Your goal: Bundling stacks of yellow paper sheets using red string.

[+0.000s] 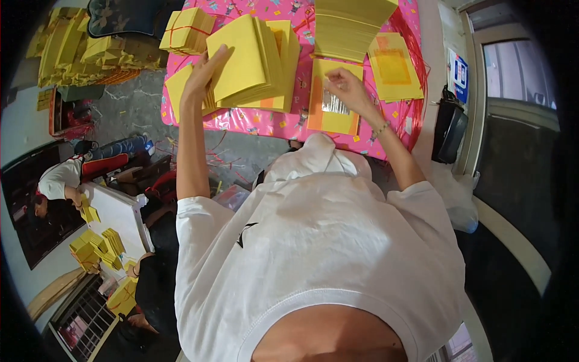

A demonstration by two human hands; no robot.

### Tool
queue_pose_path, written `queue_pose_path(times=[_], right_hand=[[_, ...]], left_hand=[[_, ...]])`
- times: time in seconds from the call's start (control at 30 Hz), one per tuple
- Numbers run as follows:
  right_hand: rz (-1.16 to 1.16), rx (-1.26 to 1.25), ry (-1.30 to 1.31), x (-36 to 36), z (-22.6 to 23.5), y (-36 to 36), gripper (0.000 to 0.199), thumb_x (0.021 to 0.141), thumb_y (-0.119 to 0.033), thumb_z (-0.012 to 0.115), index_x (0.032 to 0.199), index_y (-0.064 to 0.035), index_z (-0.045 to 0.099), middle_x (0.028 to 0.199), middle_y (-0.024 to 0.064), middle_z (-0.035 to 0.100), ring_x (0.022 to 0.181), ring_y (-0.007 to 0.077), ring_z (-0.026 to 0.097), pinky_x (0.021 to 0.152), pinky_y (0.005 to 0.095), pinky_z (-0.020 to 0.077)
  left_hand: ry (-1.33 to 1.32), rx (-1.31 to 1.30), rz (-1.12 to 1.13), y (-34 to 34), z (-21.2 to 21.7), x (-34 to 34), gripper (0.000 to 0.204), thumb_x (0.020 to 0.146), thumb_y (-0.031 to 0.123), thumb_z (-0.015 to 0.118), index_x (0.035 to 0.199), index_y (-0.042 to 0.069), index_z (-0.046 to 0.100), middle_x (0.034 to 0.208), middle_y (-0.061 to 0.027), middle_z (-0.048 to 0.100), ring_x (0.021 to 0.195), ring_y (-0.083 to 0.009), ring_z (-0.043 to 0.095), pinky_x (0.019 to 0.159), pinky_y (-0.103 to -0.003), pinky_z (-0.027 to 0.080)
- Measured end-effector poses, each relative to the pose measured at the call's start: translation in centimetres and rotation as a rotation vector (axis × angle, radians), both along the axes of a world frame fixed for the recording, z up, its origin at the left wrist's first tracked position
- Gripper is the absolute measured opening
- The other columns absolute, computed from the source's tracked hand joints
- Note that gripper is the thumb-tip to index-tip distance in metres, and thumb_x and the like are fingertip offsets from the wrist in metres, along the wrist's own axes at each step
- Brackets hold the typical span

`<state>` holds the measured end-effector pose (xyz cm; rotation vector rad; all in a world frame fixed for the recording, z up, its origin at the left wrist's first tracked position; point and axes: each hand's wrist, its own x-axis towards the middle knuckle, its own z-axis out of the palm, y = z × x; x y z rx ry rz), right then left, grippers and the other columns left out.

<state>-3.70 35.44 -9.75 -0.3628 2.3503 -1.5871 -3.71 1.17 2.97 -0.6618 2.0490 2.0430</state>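
Here, a yellow sheet with a silver patch [339,124] lies flat on the pink-covered table [236,123], and the right hand [350,90] is bent over it with the fingertips close above or on the silver. That grip is narrow, fingers curled toward the thumb; whether anything is pinched in it I cannot tell. The sheet probably lies face up at the near edge so that its patch is within easy reach. To the left of the sheet, the left hand [206,73] holds a thick yellow sheaf [238,63] by its outer side, its grip closed around that edge, the thumb side toward the front face; holding it there likely keeps the loose leaves together while they fan out on the side toward the sheet. Between sheaf and sheet, partly covered by the sheaf, stands another yellow stack [291,57]. Directly beyond the sheet rises a tall yellow pile [347,33], perhaps set there to be close at hand. To the sheet's right lie papers with an orange square [395,62], beside red strands [415,36]. Farthest left of it on the table, a bundle [192,27] is tied with red string, presumably to stop it slipping apart.
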Motion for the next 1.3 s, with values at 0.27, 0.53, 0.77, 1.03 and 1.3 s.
queue_pose_path(times=[0.27, 0.53, 0.77, 1.03, 1.3], right_hand=[[0.165, 0.430, 0.274, 8.2, -3.2, 6.7, 0.037, 0.069, -0.019, 0.075, 0.097, -0.0040, 0.057, 0.093, 0.0115, 0.054, 0.093, 0.0310, 0.054, 0.081, 0.0410, 0.0431], [0.201, 0.656, 0.342, 9.7, -2.9, 6.6, 0.044, 0.063, -0.016, 0.077, 0.099, -0.0064, 0.055, 0.100, 0.0103, 0.049, 0.098, 0.0301, 0.049, 0.083, 0.0401, 0.0423], [0.249, 0.480, 0.371, 9.4, -3.5, 8.0, 0.031, 0.066, -0.014, 0.074, 0.091, -0.0067, 0.058, 0.096, 0.0072, 0.053, 0.092, 0.0269, 0.053, 0.078, 0.0387, 0.0461], [0.245, 0.433, 0.270, 8.3, -3.7, 8.3, 0.015, 0.074, -0.019, 0.070, 0.078, -0.0050, 0.066, 0.088, 0.0067, 0.057, 0.086, 0.0257, 0.057, 0.075, 0.0372, 0.0468], [0.270, 0.423, 0.133, 6.6, -4.3, 8.7, 0.022, 0.078, -0.023, 0.069, 0.078, -0.0011, 0.064, 0.088, 0.0098, 0.056, 0.084, 0.0277, 0.057, 0.074, 0.0380, 0.0459]], left_hand=[[0.684, -0.963, 0.237, 3.2, 5.3, 4.2, 0.046, 0.078, 0.024, 0.075, 0.112, 0.000, 0.054, 0.096, -0.0068, 0.059, 0.088, -0.0136, 0.056, 0.079, -0.027, 0.044], [0.533, -0.469, -0.764, 15.0, -2.2, 9.2, 0.027, 0.074, 0.008, 0.072, 0.097, 0.004, 0.060, 0.090, -0.0092, 0.058, 0.083, -0.0211, 0.058, 0.071, -0.032, 0.048], [0.541, -0.737, -0.957, 17.4, -14.8, 9.2, 0.045, 0.066, 0.017, 0.077, 0.106, 0.007, 0.057, 0.105, -0.0121, 0.055, 0.101, -0.0315, 0.052, 0.089, -0.040, 0.045], [0.516, -0.818, -1.018, 18.6, -17.9, 8.4, 0.049, 0.062, 0.020, 0.078, 0.106, 0.008, 0.059, 0.106, -0.0103, 0.055, 0.103, -0.0299, 0.050, 0.091, -0.039, 0.045], [0.423, -0.496, -0.966, 17.6, -18.9, 6.9, 0.034, 0.062, 0.018, 0.081, 0.087, 0.003, 0.064, 0.091, -0.0116, 0.060, 0.087, -0.0300, 0.058, 0.084, -0.038, 0.047]])
